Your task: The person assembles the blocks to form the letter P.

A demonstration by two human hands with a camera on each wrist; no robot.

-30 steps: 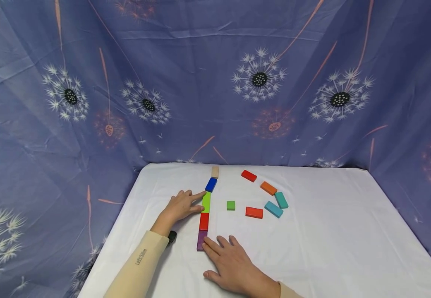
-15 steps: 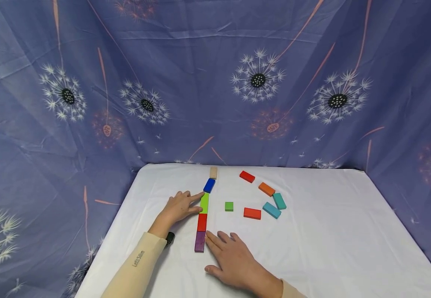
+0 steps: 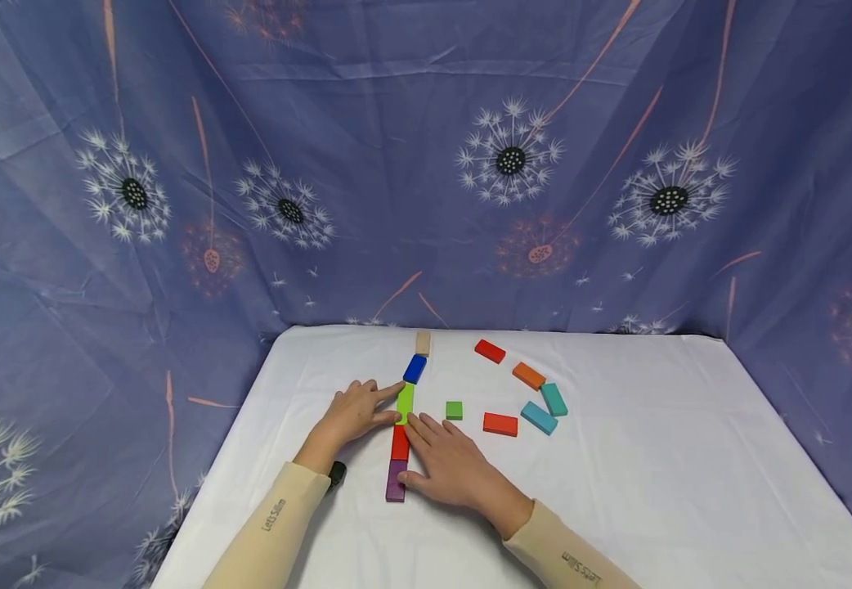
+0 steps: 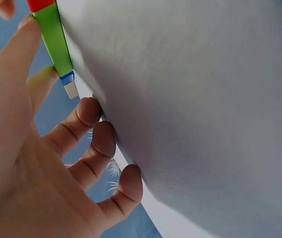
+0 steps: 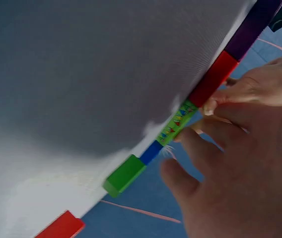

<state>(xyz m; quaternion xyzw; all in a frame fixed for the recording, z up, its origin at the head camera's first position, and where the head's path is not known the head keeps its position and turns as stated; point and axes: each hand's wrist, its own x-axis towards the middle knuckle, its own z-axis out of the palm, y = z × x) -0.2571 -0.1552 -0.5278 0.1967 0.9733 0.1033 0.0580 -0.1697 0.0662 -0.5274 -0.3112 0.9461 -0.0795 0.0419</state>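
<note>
In the head view, a row of blocks runs away from the person: purple, red, light green, blue and tan. My left hand is left of the row, its index fingertip and thumb tip touching the light green block's side. In the left wrist view its other fingers are loosely bent over the cloth. On the other side, my right hand lies with fingers extended, fingertips where red meets light green. Its thumb reaches the purple block's edge. Neither hand grips anything.
Right of the row lie a small green block, a red block, a blue block, a teal block, an orange block and another red block. A patterned curtain hangs behind the white-covered table.
My right hand has slid away from the person along the row, from beside the purple block to where red and light green meet. The left hand has stayed at the light green block.
</note>
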